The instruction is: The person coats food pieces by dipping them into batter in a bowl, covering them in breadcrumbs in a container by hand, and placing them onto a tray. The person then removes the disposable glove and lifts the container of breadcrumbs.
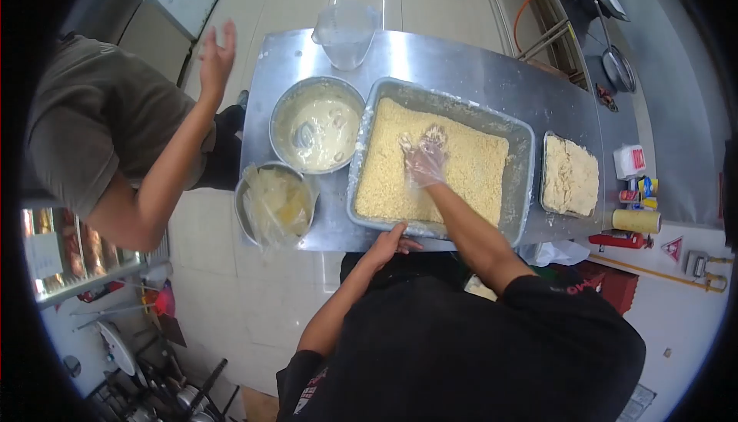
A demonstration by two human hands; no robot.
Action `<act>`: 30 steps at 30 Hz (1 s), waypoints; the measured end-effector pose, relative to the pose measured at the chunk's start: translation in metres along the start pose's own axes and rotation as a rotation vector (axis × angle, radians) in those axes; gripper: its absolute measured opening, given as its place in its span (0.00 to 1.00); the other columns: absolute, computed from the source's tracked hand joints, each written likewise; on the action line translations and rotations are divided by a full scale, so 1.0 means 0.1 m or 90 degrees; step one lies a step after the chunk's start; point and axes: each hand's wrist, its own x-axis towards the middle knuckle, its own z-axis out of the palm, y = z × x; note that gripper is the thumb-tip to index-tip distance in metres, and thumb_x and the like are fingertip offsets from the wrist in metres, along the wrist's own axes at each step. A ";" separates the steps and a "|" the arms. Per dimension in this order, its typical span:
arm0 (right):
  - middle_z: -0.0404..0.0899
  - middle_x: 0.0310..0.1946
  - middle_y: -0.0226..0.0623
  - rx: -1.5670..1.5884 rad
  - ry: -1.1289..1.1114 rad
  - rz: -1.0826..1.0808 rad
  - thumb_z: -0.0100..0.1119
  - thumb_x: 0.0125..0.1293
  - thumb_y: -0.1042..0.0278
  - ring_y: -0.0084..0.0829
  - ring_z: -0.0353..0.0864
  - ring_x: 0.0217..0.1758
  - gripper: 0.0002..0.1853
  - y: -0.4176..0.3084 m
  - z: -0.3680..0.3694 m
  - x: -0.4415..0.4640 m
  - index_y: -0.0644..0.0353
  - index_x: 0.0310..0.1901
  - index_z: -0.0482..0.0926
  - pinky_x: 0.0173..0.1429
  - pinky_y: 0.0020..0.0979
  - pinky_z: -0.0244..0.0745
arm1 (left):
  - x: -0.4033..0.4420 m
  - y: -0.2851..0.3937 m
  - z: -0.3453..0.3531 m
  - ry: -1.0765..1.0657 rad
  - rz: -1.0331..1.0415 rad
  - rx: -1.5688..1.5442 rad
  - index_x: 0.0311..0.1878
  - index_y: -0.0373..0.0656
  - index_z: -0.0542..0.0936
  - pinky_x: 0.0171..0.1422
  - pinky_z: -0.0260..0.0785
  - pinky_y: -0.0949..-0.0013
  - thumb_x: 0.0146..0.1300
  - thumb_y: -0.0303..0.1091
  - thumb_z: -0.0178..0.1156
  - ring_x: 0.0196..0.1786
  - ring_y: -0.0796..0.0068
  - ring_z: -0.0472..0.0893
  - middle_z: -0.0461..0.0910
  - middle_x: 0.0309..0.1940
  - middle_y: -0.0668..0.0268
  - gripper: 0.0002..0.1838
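Observation:
A large grey tub (520,184) on the steel table holds pale yellow crumbs (469,168). My right hand (427,162), in a clear plastic glove, lies on the crumbs with its fingers spread and crumbs stuck to them. At the tub's near edge is my left hand (392,244), bare, its fingers apart and touching the rim. Left of the tub stands a metal bowl (283,98) with pale batter inside. Below it, a smaller bowl (244,218) holds a plastic bag and something yellowish.
A clear jug (346,36) stands at the table's far edge. On the right is a tray of pale dough (570,176). Another person (131,130) stands at the left, one hand (217,57) raised beside the table. Pans and small packages sit along the right wall.

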 end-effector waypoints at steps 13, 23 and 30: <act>0.73 0.56 0.38 0.972 -0.232 0.327 0.50 0.68 0.57 0.30 0.71 0.58 0.22 0.75 -0.71 -0.48 0.58 0.60 0.71 0.60 0.29 0.65 | 0.01 0.09 -0.03 -0.033 -0.014 0.064 0.57 0.28 0.66 0.43 0.68 0.71 0.70 0.57 0.37 0.42 0.70 0.81 0.84 0.35 0.51 0.35; 0.79 0.43 0.39 0.668 -0.134 0.129 0.57 0.62 0.58 0.35 0.77 0.46 0.17 0.94 -0.50 -0.39 0.63 0.45 0.78 0.50 0.36 0.72 | -0.01 0.05 -0.01 -0.027 0.029 0.030 0.60 0.27 0.63 0.39 0.70 0.71 0.70 0.56 0.40 0.44 0.64 0.83 0.80 0.42 0.51 0.35; 0.81 0.33 0.43 0.311 -0.182 0.152 0.66 0.52 0.50 0.32 0.78 0.33 0.25 1.72 -0.72 -0.18 0.66 0.41 0.80 0.39 0.35 0.72 | 0.06 0.03 -0.03 -0.042 0.019 0.004 0.54 0.28 0.66 0.38 0.69 0.69 0.70 0.56 0.42 0.45 0.62 0.83 0.75 0.45 0.55 0.32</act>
